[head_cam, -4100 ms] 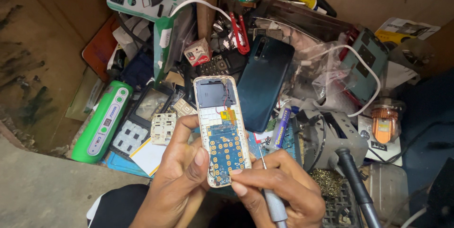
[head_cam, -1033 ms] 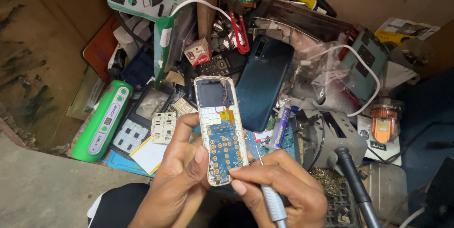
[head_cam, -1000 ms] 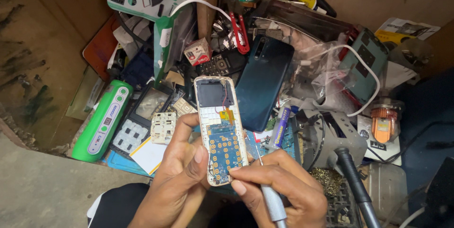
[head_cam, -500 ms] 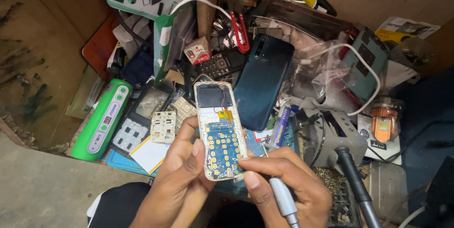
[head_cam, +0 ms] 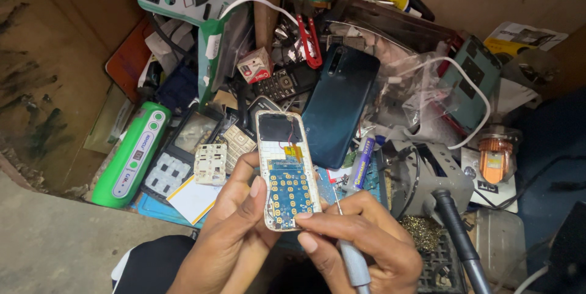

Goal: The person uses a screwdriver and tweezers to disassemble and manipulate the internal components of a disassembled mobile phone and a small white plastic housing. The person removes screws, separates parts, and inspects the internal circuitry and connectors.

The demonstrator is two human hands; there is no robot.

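Cradling an opened white keypad phone [head_cam: 284, 169] with its blue circuit board facing up, the left hand [head_cam: 235, 233] curls closed around its left edge, steadying it near the scene's middle. The right hand [head_cam: 360, 242] pinches a thin grey-handled screwdriver [head_cam: 348, 248], index fingertip bracing the phone's near end.

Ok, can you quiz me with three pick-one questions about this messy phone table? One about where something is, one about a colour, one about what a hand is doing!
1. Where is the dark teal phone?
A. right of the opened phone
B. under the green device
C. in a hand

2. What colour is the opened phone's keypad board?
A. red
B. blue
C. white

3. What does the right hand hold?
A. nothing
B. a cup
C. a thin screwdriver

Answers: 1 A, it lies just right of it. 2 B, blue with gold dots. 3 C, fingers wrap its grey handle.
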